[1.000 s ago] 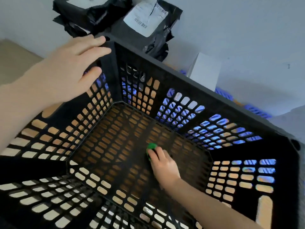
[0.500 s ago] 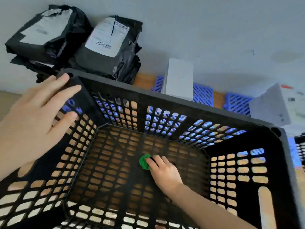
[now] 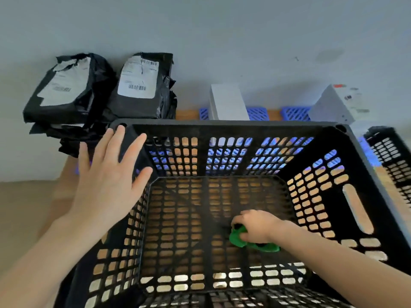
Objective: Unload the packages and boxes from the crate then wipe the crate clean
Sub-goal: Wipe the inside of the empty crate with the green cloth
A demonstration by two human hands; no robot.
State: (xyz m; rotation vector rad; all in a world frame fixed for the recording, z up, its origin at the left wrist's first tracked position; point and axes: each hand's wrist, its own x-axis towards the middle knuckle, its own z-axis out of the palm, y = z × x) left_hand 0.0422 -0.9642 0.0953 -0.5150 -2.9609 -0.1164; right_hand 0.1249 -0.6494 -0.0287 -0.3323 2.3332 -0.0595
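Note:
A black lattice crate fills the lower view, with nothing inside but my hand and a cloth. My right hand reaches down to the crate floor and grips a green cloth, pressing it against the bottom right of centre. My left hand lies with straight spread fingers on the crate's far left corner and rim. Two black mailer packages with white labels lean against the wall behind the crate's left corner.
A white box and a second white box stand on blue lattice pieces behind the crate, against the grey wall. Another black crate sits at the right edge. Wooden floor shows at the left.
My right hand has dragged the green cloth from the middle of the crate floor toward the near right. The view has swung so the crate sits squarer; my left hand stays on the far left corner.

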